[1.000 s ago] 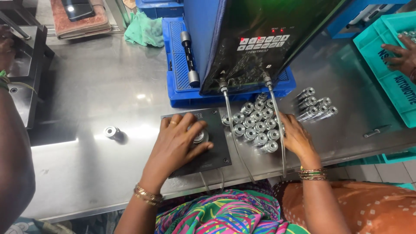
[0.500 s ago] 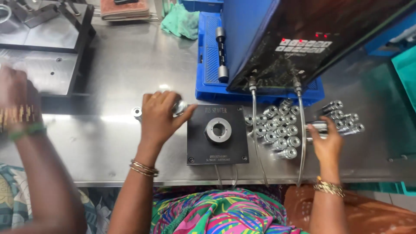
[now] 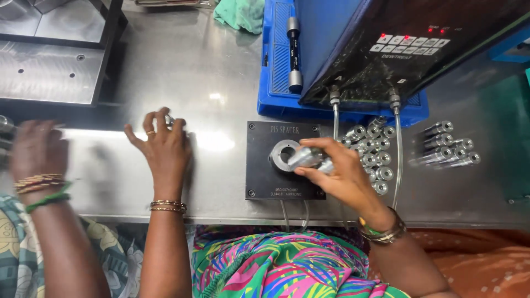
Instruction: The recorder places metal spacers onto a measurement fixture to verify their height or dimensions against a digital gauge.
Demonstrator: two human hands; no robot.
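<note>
a silver cylindrical metal fitting [image 3: 305, 157] is grasped in the fingers of the right hand [image 3: 342, 175] and is held tilted just above the round bore of the black gauge block [image 3: 265, 177], which lies flat on the steel table [image 3: 182, 72]. the left hand [image 3: 163, 146] is laid on the table well to the left of the block, its fingers spread and curled over a small metal part [image 3: 169, 119] that is only partly seen; whether that part is gripped cannot be told. a cluster of short silver fittings [image 3: 372, 149] is set just right of the block, and a row of longer ones [image 3: 447, 144] lies further right. behind them a dark control unit [image 3: 397, 49] with red lights is propped over a blue tray [image 3: 276, 60]. a co-worker's blurred hand [image 3: 36, 149] is seen at the far left.
</note>
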